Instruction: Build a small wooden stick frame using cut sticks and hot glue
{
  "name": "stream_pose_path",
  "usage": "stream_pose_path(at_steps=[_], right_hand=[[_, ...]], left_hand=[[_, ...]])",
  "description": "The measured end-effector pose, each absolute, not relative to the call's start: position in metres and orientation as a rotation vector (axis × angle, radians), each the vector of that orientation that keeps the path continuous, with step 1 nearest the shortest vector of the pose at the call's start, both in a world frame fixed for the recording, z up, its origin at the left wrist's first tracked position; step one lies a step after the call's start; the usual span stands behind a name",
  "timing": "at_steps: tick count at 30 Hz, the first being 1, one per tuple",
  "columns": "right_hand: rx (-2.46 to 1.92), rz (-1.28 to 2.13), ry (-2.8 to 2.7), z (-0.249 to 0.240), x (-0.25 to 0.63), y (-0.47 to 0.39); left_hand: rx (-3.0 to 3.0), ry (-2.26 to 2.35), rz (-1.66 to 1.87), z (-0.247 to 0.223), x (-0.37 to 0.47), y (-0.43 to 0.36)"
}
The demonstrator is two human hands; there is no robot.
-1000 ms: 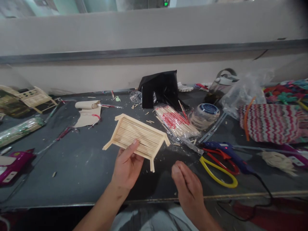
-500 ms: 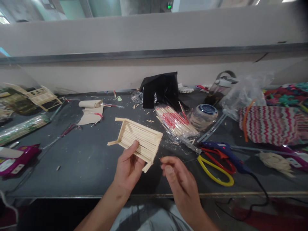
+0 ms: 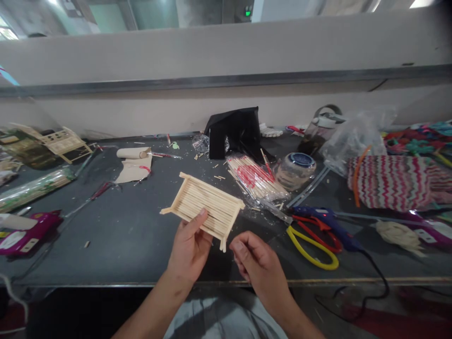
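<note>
My left hand [image 3: 192, 245] grips a small tray-like wooden stick model [image 3: 208, 205] by its near edge, thumb on the slatted floor and fingers underneath. The model is made of pale sticks laid side by side, with low walls and posts jutting from its corners. It is held tilted above the table. Just right of its near corner post is my right hand [image 3: 254, 259], fingers curled and thumb pressed to the index finger. Whatever that pinch holds, if anything, cannot be made out. Farther right lie scissors [image 3: 312, 245] with red and yellow handles and a blue glue gun [image 3: 328, 221].
Behind the model lies a plastic pack of sticks [image 3: 254, 179], beside a clear jar [image 3: 296, 172] with a blue lid. A black folded object [image 3: 235, 129] stands at the back. On the left are a beige roll [image 3: 134, 165], a purple item [image 3: 30, 233] and a stick-built model [image 3: 67, 143].
The stick model has shifted slightly right and turned so its floor faces me more. My right hand has moved a little left, and its fingers have closed into a pinch.
</note>
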State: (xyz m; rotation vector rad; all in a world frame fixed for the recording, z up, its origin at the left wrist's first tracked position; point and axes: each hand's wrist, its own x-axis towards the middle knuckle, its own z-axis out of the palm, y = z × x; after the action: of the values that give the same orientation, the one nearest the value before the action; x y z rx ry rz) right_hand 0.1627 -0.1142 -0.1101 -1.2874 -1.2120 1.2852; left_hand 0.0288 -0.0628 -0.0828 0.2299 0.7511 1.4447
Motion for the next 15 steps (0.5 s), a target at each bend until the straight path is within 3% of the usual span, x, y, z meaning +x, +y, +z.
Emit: stream_pose_path(at_steps=[8,15], right_hand=[[-1.374,0.417,-1.576,-0.128,0.188,-0.117],[-1.398,0.323,-1.691,-0.144,0.211,-0.114]], left_hand=[[0.208,0.868,1.332,-0.083,0.020,-0.064],[0.260,1.041,1.394,-0.090,-0.048,-0.104]])
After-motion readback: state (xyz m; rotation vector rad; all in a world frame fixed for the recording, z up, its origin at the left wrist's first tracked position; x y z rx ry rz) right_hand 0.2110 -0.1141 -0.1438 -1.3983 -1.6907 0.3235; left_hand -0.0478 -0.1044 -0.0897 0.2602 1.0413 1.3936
